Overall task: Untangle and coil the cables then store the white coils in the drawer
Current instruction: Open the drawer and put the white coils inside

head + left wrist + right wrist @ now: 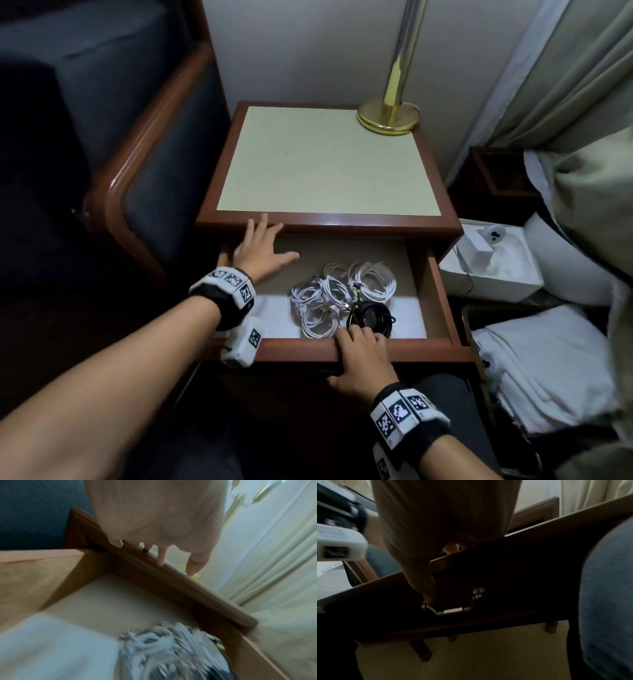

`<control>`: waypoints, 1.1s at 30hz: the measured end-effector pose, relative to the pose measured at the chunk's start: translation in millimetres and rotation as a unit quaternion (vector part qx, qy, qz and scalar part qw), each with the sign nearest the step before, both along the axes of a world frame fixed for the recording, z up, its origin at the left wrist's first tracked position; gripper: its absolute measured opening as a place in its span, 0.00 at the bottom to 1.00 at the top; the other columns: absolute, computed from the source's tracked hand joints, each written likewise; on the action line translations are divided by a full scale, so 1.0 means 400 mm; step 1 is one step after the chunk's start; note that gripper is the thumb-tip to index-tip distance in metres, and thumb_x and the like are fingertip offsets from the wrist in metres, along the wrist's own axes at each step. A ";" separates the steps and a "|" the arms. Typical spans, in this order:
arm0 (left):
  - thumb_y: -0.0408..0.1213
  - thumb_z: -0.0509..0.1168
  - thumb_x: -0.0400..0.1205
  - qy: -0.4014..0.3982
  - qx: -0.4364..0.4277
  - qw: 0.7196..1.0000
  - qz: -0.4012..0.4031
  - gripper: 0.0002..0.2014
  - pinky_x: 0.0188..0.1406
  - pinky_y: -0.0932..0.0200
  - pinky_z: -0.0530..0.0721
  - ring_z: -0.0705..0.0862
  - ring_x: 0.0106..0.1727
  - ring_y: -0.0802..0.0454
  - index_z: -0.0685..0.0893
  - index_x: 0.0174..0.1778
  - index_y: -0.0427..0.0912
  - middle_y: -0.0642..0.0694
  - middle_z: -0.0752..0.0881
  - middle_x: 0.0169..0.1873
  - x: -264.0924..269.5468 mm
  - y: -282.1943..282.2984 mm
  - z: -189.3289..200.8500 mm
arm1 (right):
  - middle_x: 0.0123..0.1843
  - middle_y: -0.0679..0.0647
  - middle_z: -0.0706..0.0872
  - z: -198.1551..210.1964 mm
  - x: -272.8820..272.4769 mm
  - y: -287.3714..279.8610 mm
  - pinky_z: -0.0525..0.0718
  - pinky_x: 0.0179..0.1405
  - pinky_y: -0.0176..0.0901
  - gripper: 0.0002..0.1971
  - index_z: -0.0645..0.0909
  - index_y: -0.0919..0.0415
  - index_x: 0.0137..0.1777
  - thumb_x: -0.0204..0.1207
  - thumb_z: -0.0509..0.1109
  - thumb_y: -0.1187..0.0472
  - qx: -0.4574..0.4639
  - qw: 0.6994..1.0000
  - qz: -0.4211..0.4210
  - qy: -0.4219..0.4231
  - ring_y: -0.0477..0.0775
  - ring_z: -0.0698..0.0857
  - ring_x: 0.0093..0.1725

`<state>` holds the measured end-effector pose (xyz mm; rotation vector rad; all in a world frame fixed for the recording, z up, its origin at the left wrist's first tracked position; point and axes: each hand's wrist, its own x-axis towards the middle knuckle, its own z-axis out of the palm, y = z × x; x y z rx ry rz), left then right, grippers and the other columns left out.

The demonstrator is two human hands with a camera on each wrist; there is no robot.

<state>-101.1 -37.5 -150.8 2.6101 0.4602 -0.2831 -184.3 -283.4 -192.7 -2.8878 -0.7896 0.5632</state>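
The nightstand drawer (435,284) stands pulled out. Several white cable coils (337,298) lie bunched in its middle on a white liner, blurred in the left wrist view (163,647). A black coil (373,317) sits against them near the drawer front. My left hand (263,248) rests with spread, straight fingers (161,559) on the nightstand's front edge (188,588), thumb over the drawer opening. My right hand (363,359) grips the drawer front (530,577), fingers curled over its top edge, thumb (428,588) down beside the brass handle (453,610).
A brass lamp base (388,114) stands at the back right of the nightstand top (325,161). A dark blue armchair (154,154) is close on the left. On the right lie an open white box (493,263), folded white towels (548,370) and a curtain (582,85).
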 end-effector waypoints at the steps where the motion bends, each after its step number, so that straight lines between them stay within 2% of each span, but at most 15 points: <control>1: 0.62 0.65 0.78 0.004 -0.035 0.999 -0.005 0.32 0.82 0.38 0.55 0.52 0.85 0.48 0.72 0.77 0.54 0.52 0.47 0.86 -0.043 -0.032 -0.003 | 0.66 0.51 0.72 -0.003 -0.007 -0.001 0.63 0.69 0.53 0.34 0.67 0.51 0.69 0.64 0.71 0.42 -0.001 1.000 0.006 -0.019 0.57 0.70 0.66; 2: 0.64 0.65 0.75 0.014 -0.064 0.998 -0.016 0.30 0.81 0.39 0.57 0.59 0.84 0.48 0.78 0.71 0.54 0.50 0.53 0.86 -0.087 -0.063 -0.006 | 0.66 0.51 0.73 -0.006 -0.013 -0.003 0.63 0.69 0.53 0.33 0.67 0.52 0.69 0.65 0.70 0.43 -0.002 0.999 0.010 -0.034 0.57 0.71 0.66; 4: 0.66 0.65 0.72 0.050 -0.080 0.994 -0.056 0.29 0.78 0.44 0.64 0.68 0.79 0.50 0.82 0.65 0.55 0.50 0.68 0.81 -0.171 -0.118 -0.015 | 0.67 0.52 0.74 -0.010 -0.022 -0.003 0.63 0.69 0.53 0.33 0.67 0.53 0.70 0.65 0.69 0.45 0.001 0.999 0.014 -0.046 0.57 0.72 0.67; 7: 0.63 0.67 0.75 0.113 -0.011 0.986 -0.125 0.28 0.71 0.51 0.66 0.76 0.71 0.51 0.78 0.69 0.57 0.54 0.80 0.70 -0.267 -0.171 -0.043 | 0.69 0.50 0.73 -0.010 -0.023 -0.007 0.59 0.73 0.52 0.31 0.66 0.51 0.73 0.70 0.67 0.47 0.018 0.999 0.003 -0.033 0.55 0.70 0.70; 9: 0.61 0.66 0.74 0.109 0.059 0.979 -0.162 0.31 0.68 0.50 0.64 0.75 0.71 0.49 0.72 0.72 0.57 0.53 0.80 0.68 -0.309 -0.187 -0.072 | 0.70 0.50 0.73 -0.006 -0.018 -0.009 0.57 0.75 0.52 0.29 0.66 0.51 0.75 0.73 0.66 0.50 0.034 0.999 -0.008 -0.019 0.54 0.69 0.72; 11: 0.55 0.65 0.77 0.082 0.122 0.974 -0.172 0.29 0.69 0.48 0.63 0.73 0.72 0.48 0.68 0.74 0.56 0.51 0.77 0.70 -0.330 -0.195 -0.097 | 0.69 0.50 0.74 -0.005 -0.016 -0.012 0.56 0.74 0.50 0.26 0.67 0.51 0.74 0.75 0.64 0.54 0.051 0.998 -0.018 -0.017 0.53 0.69 0.72; 13: 0.50 0.63 0.79 0.067 0.174 0.966 -0.178 0.27 0.68 0.47 0.65 0.73 0.71 0.46 0.67 0.75 0.54 0.49 0.75 0.70 -0.334 -0.200 -0.110 | 0.67 0.50 0.75 -0.010 -0.017 -0.014 0.57 0.73 0.49 0.25 0.68 0.51 0.73 0.74 0.63 0.60 0.057 0.998 -0.021 -0.024 0.54 0.70 0.70; 16: 0.49 0.63 0.81 0.058 0.224 0.952 -0.198 0.26 0.63 0.45 0.69 0.75 0.69 0.43 0.65 0.74 0.51 0.46 0.75 0.68 -0.330 -0.203 -0.117 | 0.65 0.51 0.75 -0.018 -0.015 -0.015 0.59 0.70 0.50 0.25 0.69 0.51 0.72 0.75 0.64 0.60 0.054 0.998 -0.018 -0.036 0.55 0.71 0.68; 21: 0.57 0.61 0.82 0.076 0.232 0.946 -0.215 0.28 0.63 0.40 0.71 0.74 0.69 0.40 0.63 0.74 0.49 0.43 0.74 0.69 -0.317 -0.195 -0.116 | 0.66 0.52 0.75 -0.019 -0.009 -0.017 0.59 0.69 0.51 0.25 0.69 0.52 0.73 0.76 0.65 0.59 0.053 0.998 -0.009 -0.036 0.55 0.70 0.69; 26: 0.56 0.61 0.83 0.088 0.216 0.949 -0.212 0.27 0.64 0.38 0.69 0.73 0.70 0.39 0.64 0.73 0.48 0.41 0.74 0.68 -0.310 -0.193 -0.112 | 0.65 0.52 0.74 -0.021 -0.007 -0.013 0.60 0.67 0.52 0.24 0.70 0.53 0.72 0.76 0.66 0.60 0.059 0.997 -0.009 -0.044 0.56 0.70 0.68; 33: 0.52 0.61 0.83 0.067 0.208 0.962 -0.165 0.26 0.69 0.43 0.67 0.72 0.71 0.40 0.65 0.74 0.47 0.42 0.73 0.70 -0.234 -0.164 -0.095 | 0.65 0.52 0.75 -0.016 0.076 0.038 0.60 0.67 0.52 0.20 0.72 0.54 0.69 0.76 0.67 0.59 0.076 0.995 -0.030 -0.057 0.56 0.70 0.69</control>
